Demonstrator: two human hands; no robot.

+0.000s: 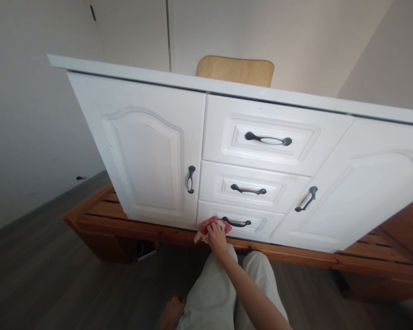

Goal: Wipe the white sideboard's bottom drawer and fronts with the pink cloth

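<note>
The right hand (216,237) reaches out from the lower right of the view, its bare forearm stretched over a knee in pale trousers (213,293), and its fingers are clenched around a red cloth (208,228) that it presses against the front of the bottom drawer (239,222) of a white cabinet (206,156). The cloth sits at the left end of that drawer front, just left of the drawer's dark handle (237,223), with a pale corner of the fabric hanging down at the lower left, over the drawer's lower edge. The left hand (172,314) rests low and near, at the bottom of the view beside the left knee, apart from the cloth and the cabinet; only part of it shows, and I cannot tell whether its fingers are curled or loose. The cabinet has three drawers stacked in the middle, the middle drawer (249,185) and the top drawer (268,135) above the one being touched, each with a dark handle. A left door (144,146) and a right door (358,188) flank them, each with its own dark handle near the drawers. The cabinet stands on a wooden slatted frame (99,215) that runs out to the left and right beneath it. Behind the cabinet's top edge, on the far side, a tan cushion (236,71) shows against the white wall. The floor (55,279) nearest the person is dark grey.
</note>
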